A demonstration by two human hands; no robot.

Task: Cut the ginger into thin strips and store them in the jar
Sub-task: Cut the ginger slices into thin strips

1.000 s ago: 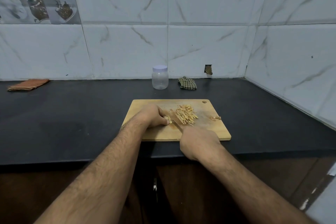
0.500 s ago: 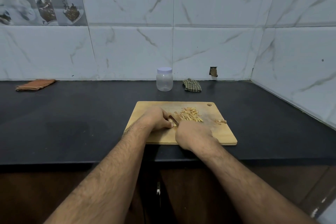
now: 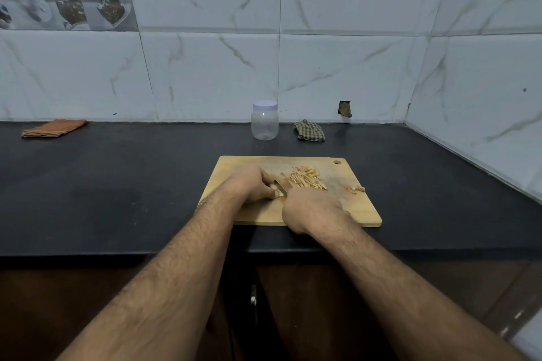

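A wooden cutting board [image 3: 360, 208] lies near the counter's front edge. On it my left hand [image 3: 251, 183] pinches a small piece of ginger [image 3: 278, 191] with curled fingers. My right hand [image 3: 312, 208] grips a knife; only a short stretch of the blade [image 3: 281, 184] shows, resting against the ginger. A pile of thin ginger strips [image 3: 305, 178] lies just right of the blade, and a few scraps [image 3: 355, 189] sit near the board's right side. A clear plastic jar [image 3: 264, 124] with a white lid stands closed behind the board by the wall.
A green checked cloth [image 3: 309, 130] lies right of the jar. A folded orange cloth [image 3: 54, 128] lies far left on the black counter [image 3: 117, 184]. Tiled walls close the back and right side. Dark cabinet doors lie below the counter edge.
My right hand has moved forward onto the board with the knife, bringing the blade up to the ginger under my left fingers. The camera view has shifted slightly.
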